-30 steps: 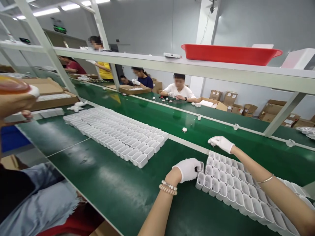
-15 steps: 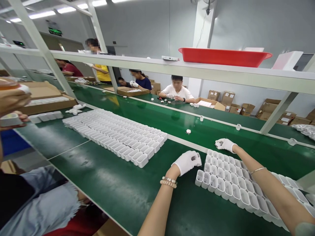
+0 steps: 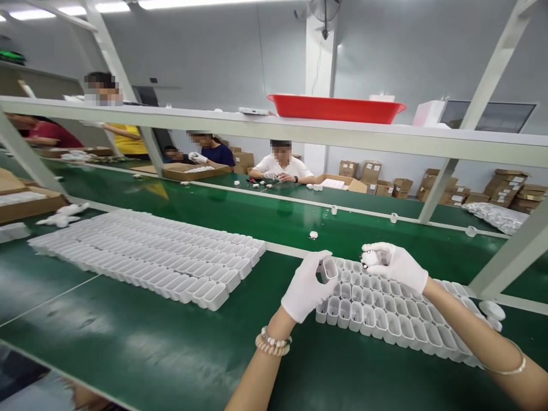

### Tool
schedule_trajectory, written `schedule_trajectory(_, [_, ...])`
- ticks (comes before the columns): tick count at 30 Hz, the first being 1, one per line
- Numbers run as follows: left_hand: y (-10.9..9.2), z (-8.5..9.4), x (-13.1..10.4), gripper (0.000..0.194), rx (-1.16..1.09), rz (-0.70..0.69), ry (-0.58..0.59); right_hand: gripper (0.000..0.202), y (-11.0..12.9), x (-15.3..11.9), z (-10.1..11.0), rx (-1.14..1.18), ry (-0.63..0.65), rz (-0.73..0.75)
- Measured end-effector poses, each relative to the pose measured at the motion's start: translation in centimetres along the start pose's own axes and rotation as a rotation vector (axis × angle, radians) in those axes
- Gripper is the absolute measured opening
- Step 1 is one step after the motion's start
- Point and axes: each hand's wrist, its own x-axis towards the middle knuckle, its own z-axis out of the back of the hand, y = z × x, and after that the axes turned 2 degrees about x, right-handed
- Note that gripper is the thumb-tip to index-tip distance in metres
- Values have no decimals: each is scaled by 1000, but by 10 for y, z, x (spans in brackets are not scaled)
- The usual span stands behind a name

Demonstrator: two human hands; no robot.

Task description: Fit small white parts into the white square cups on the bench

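Observation:
My left hand (image 3: 307,287), in a white glove, is closed around one white oval plastic cup (image 3: 330,268), tilted so its open top faces me. To its right, my gloved right hand (image 3: 396,265) pinches a small rounded white part (image 3: 371,260) with dark metal-looking bits at its edge. Both hands are above the near edge of a block of white cups (image 3: 389,319) standing in rows, open side up. Some of these cups show something dark inside. A similar small white part (image 3: 314,235) lies on the green belt beyond my hands.
A larger block of white cups (image 3: 149,251) stands on the green table to the left. Above the belt runs a white shelf (image 3: 205,121) carrying a red tray (image 3: 336,108). Slanted posts (image 3: 509,240) rise at the right. Co-workers sit across the belt, near cardboard boxes (image 3: 197,171).
My view has turned right. My left hand now holds a cup up, tilted. My right hand has come back from the belt with the small white part, closer to the left.

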Motion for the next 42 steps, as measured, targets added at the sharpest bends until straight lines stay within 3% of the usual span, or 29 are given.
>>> schedule_trajectory(5, [-32,-14,-12,34,53,-261,41,53,19,-51,-17,-113,-69,20])
schedule_trajectory(11, [-39,-26,-18,33,8,-494,10,47,31,-75,-19,-314,-31,81])
schedule_trajectory(14, [-40,-27,-20,36,10,-484,-17,46,39,-81,-17,-383,-56,47])
schedule_trajectory(20, [-46,-26,-22,45,7,-486,-81,45,46,-90,-20,-269,-116,56])
schedule_trajectory(37, [-52,-20,-21,54,40,-585,-111,43,33,-96,-40,-140,-171,14])
schedule_trajectory(42, [-46,-21,-22,57,71,-611,-104,44,27,-97,-40,-277,-185,46])
